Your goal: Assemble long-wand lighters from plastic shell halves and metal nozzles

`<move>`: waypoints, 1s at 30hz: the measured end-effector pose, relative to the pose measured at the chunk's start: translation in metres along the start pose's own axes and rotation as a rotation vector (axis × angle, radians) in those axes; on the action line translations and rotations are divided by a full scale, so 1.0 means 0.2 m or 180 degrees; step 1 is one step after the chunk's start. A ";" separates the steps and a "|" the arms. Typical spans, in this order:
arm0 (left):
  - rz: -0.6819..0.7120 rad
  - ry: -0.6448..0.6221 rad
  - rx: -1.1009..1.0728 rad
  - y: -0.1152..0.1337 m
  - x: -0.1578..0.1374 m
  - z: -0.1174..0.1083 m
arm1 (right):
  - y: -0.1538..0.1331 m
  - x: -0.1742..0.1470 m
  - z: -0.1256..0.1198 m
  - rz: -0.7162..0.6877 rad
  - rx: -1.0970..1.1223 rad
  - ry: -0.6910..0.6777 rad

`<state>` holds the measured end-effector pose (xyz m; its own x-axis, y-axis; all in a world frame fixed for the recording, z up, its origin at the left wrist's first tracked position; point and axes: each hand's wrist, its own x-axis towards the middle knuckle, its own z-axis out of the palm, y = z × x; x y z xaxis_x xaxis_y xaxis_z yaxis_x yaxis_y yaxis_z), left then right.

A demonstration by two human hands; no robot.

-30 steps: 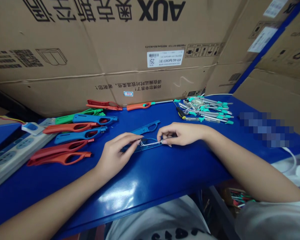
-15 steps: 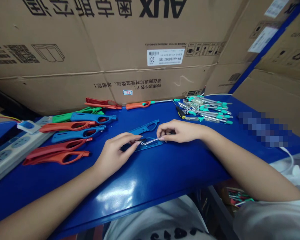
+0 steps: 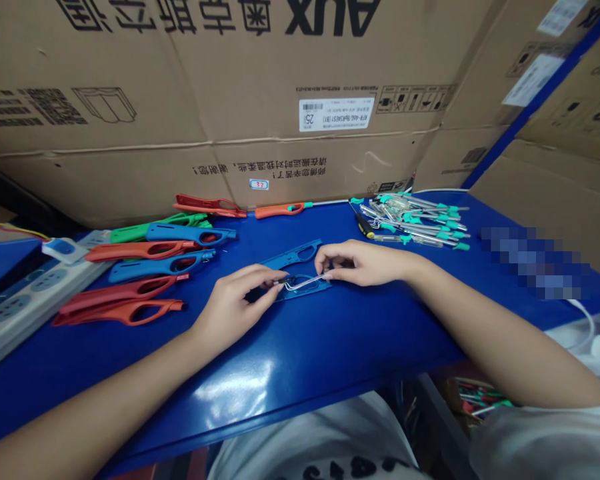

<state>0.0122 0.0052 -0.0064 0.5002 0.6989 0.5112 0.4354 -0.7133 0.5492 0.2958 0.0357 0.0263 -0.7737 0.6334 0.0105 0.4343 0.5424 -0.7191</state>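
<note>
Two blue lighter shell halves lie on the table in front of me. My left hand (image 3: 240,300) is closed over the left part of the nearer shell half (image 3: 300,291), its thumb and fingers pinching a small dark part with wires. Thin white wires (image 3: 303,284) run from it to my right hand (image 3: 353,263), which pinches their other end above the shell's handle loop. Behind them rests the farther shell half (image 3: 295,255), touched by neither hand. My fingers partly hide the small part.
Red, green, blue and orange lighter shells (image 3: 135,253) lie at the left beside a power strip (image 3: 40,287). At the back are an assembled orange lighter (image 3: 280,211), a screwdriver (image 3: 364,225) and a pile of metal lighter tubes with teal pieces (image 3: 420,217). A cardboard box (image 3: 220,87) stands behind.
The camera view has shifted slightly. Both hands stay at the nearer blue shell half with the wires between them; the left fingers have shifted a little.
</note>
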 end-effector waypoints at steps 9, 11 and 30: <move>0.0008 0.0016 0.0030 0.00 0.00 0.00 | 0.00 -0.01 0.00 -0.0083 0.0002 -0.0085; 0.0025 0.0009 0.0054 0.00 0.00 0.00 | 0.00 -0.01 0.00 -0.0154 0.0029 -0.0138; 0.0131 -0.0290 0.0386 -0.02 0.00 -0.01 | -0.02 -0.01 -0.02 0.0303 -0.0237 0.0062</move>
<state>0.0096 0.0070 -0.0078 0.5827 0.6654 0.4665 0.4977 -0.7460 0.4424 0.2974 0.0338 0.0323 -0.7186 0.6941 -0.0413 0.5389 0.5184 -0.6639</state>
